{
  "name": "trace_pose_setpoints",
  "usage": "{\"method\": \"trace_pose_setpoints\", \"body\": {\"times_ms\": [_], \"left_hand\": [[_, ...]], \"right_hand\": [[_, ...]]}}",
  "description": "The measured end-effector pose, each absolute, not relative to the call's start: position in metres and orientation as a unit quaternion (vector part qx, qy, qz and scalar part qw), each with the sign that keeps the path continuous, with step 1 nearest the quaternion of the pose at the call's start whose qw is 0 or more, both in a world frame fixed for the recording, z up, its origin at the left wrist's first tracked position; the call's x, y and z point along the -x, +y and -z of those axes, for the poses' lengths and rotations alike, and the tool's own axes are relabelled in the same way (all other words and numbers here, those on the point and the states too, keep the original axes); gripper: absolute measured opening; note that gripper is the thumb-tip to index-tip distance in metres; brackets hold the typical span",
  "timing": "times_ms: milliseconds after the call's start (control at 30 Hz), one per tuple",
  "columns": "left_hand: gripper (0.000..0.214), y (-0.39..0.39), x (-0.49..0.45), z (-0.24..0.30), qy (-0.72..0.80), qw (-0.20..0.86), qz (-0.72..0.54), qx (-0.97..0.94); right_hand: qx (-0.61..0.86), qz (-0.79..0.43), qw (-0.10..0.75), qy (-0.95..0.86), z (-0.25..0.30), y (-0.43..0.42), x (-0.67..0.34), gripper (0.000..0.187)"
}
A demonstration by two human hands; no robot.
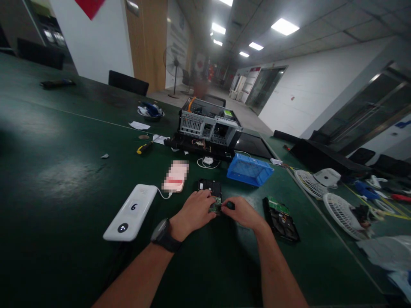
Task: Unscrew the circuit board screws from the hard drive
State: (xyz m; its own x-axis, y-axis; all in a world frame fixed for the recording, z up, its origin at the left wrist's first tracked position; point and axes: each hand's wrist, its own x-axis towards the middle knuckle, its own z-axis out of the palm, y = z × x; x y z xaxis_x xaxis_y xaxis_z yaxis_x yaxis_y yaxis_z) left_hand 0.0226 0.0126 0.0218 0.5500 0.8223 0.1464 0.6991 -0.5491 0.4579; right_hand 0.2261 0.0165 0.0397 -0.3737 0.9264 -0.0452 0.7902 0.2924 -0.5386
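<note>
A hard drive (209, 185) lies on the green table in front of me, its green circuit board (217, 204) at the near end. My left hand (196, 210), with a dark watch on the wrist, grips the drive from the left, fingers bent over its top. From the other side, my right hand (241, 210) pinches a small screwdriver (230, 205) with a dark handle, held low at the board's right edge. Its tip is too small to make out. Apart on the right rests a second hard drive (281, 219), its green board partly showing.
Beyond the drive stand a blue plastic basket (249, 170) and an opened computer case (210, 122). On the left are a phone (175, 176) cabled to a white power bank (131, 212), and a yellow-black screwdriver (144, 148). White fan parts (342, 214) lie far right.
</note>
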Motion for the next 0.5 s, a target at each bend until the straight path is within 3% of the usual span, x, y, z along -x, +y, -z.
{"method": "trace_pose_setpoints", "body": {"times_ms": [500], "left_hand": [[0.034, 0.0118, -0.0231, -0.0224, 0.439, 0.17, -0.179, -0.864]], "right_hand": [[0.536, -0.23, 0.129, -0.801, -0.0334, 0.0184, -0.2303, 0.015]]}}
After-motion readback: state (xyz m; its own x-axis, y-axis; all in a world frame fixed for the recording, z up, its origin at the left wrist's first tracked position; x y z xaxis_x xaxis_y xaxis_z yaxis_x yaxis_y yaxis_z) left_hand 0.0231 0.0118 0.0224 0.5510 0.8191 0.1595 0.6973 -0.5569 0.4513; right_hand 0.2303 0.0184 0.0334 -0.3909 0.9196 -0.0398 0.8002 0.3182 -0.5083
